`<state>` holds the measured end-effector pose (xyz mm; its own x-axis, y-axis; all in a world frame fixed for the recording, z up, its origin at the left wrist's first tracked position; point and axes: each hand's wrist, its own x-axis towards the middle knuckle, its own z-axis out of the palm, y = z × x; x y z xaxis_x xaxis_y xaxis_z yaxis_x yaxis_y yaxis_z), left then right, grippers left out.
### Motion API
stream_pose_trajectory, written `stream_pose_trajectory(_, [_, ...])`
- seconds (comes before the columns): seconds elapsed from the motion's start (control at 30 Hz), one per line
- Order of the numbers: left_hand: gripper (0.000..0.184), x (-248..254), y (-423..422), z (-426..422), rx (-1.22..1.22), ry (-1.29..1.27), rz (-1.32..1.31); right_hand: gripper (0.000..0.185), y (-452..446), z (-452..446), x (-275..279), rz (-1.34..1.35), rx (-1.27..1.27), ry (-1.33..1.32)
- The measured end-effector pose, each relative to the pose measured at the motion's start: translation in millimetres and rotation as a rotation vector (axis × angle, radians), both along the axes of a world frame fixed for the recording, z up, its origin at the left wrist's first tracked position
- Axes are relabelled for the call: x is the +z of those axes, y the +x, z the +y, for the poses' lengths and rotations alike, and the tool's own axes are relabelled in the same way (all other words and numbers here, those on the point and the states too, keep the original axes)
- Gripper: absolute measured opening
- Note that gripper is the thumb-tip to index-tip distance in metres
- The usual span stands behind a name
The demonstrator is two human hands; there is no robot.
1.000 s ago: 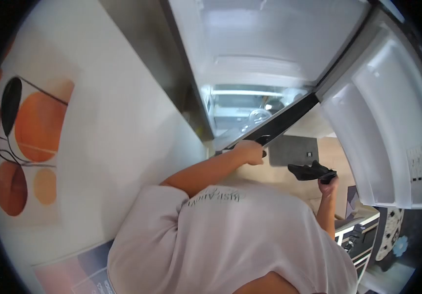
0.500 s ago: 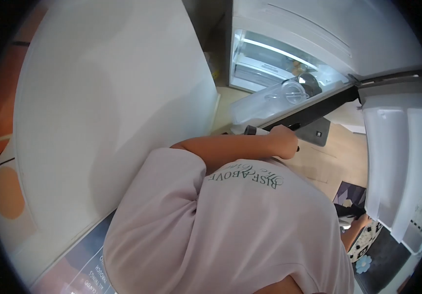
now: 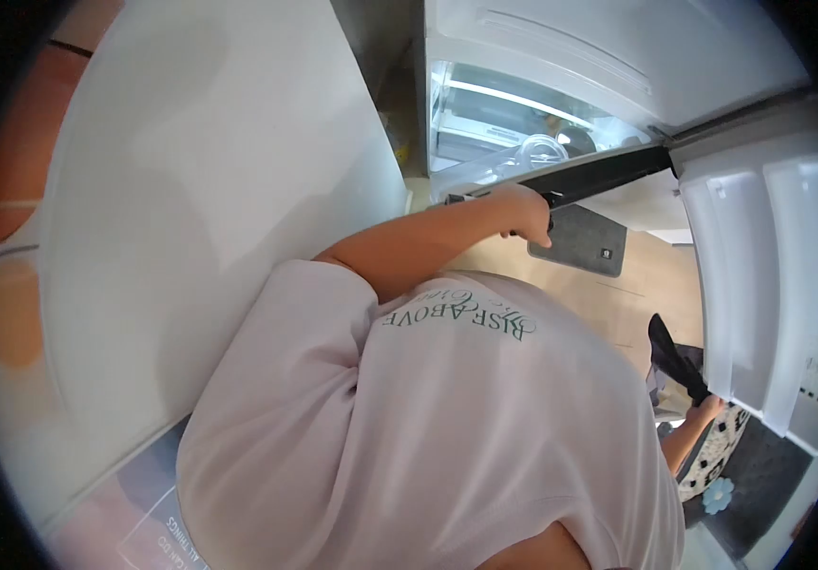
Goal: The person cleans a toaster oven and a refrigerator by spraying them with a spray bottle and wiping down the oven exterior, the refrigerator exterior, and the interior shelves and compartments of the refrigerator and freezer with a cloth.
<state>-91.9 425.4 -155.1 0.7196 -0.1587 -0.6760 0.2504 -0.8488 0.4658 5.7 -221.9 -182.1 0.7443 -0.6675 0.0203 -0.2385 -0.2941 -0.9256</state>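
Observation:
My left arm reaches across in front of the pale T-shirt (image 3: 485, 408). The fingers of my left hand (image 3: 523, 214) are curled round something mostly hidden, with dark parts showing on both sides of the hand. Beyond it, the grey mat (image 3: 580, 242) lies on the wooden floor. Low on the right, my right hand (image 3: 708, 408) grips a long black flat object (image 3: 675, 356) that tapers upward; its kind is unclear. That hand is close beside the white door shelf (image 3: 741, 313).
An open, lit fridge (image 3: 513, 109) stands ahead, with a clear plastic container (image 3: 542, 150) low inside. A large white panel (image 3: 209, 209) rises at my left. At the lower right are a dark mat (image 3: 760, 484) with a blue flower (image 3: 718, 495) and a black-and-white patterned cloth (image 3: 713, 456).
My left hand has moved up and slightly left in view, and less of the thing it holds shows. The black object in my right hand has swung more upright. The whole view has shifted slightly.

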Motion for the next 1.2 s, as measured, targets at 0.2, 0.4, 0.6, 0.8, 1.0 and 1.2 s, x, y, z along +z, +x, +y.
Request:
stream_pose_trajectory(0.2, [0.058,-9.4,-5.8,4.2,-0.12,0.246,-0.216,0.057,10.6,-2.4,-41.1,-0.391,0.196,0.169])
stream_pose_trajectory(0.4, [0.083,-14.4,-1.3,-12.3,-0.25,0.488,-0.267,0.055,16.6,7.2,-72.6,-0.351,0.039,0.18])
stream_pose_trajectory(0.6, [0.091,-16.7,-12.5,-36.7,-0.234,0.364,-0.165,0.064,-12.7,44.3,-53.8,-0.228,-0.04,0.073])
stream_pose_trajectory(0.8, [0.082,-20.3,-22.1,-72.1,-0.168,0.018,0.022,0.07,1.0,25.5,-81.8,-0.171,-0.048,-0.089])
stream_pose_trajectory(1.0, [0.066,1.5,-24.4,-136.8,-0.204,-0.053,0.063,0.07,-4.4,42.1,-83.4,-0.212,-0.108,-0.047])
stream_pose_trajectory(1.2, [0.056,10.8,-20.1,-174.3,-0.154,-0.014,0.076,0.071,-6.1,45.2,-66.3,-0.038,-0.099,-0.169])
